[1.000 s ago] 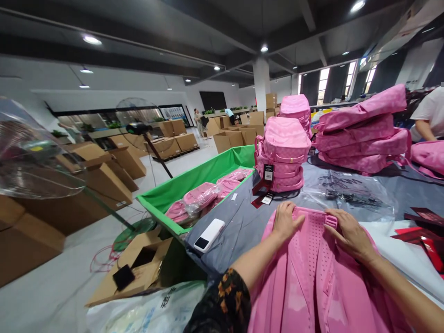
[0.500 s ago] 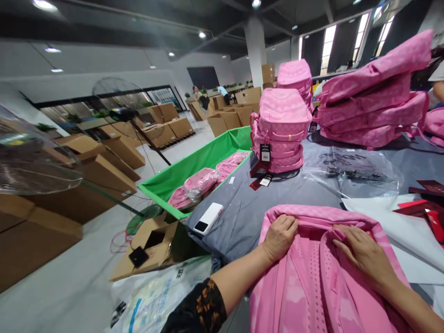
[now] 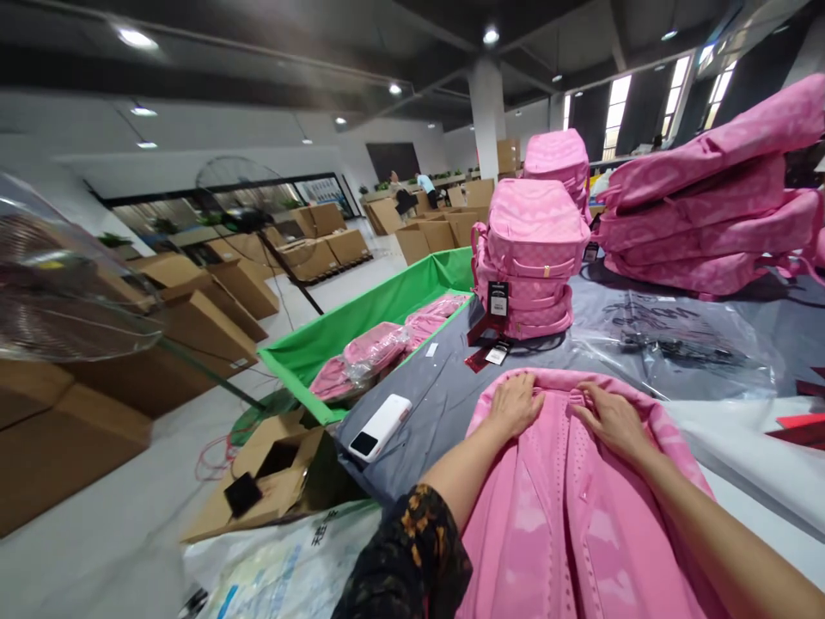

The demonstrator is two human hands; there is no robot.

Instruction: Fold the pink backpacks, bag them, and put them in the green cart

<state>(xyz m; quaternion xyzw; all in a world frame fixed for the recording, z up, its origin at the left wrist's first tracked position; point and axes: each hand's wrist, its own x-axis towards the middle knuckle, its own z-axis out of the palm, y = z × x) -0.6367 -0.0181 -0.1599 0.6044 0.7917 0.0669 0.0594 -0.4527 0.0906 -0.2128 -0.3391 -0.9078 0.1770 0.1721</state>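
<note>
A pink backpack (image 3: 534, 542) lies in front of me at the table's near edge, its shoulder straps facing up. My left hand (image 3: 517, 404) is closed over the left part of its padded top edge, the fingertips out of sight behind the fabric. To the right, my right hand (image 3: 611, 419) has its fingers and thumb curled on the same edge, close to the top of the straps. Just beyond the hands, a stack of pink backpacks (image 3: 538, 228) stands with a black-and-white hang tag (image 3: 498, 299) on its front.
A white phone-like device (image 3: 381, 427) rests on the grey-covered table (image 3: 444, 404). Left of it is a green bin (image 3: 361, 318) holding wrapped pink bags. More backpacks (image 3: 702, 215) are piled at right, behind clear plastic bags (image 3: 683, 344). An opened carton (image 3: 277, 481) and a fan (image 3: 64, 275) stand left.
Both hands have shifted slightly on the top edge and lie closer together. The backpack's top looks more rounded and its straps straighter. The camera view has tilted a little.
</note>
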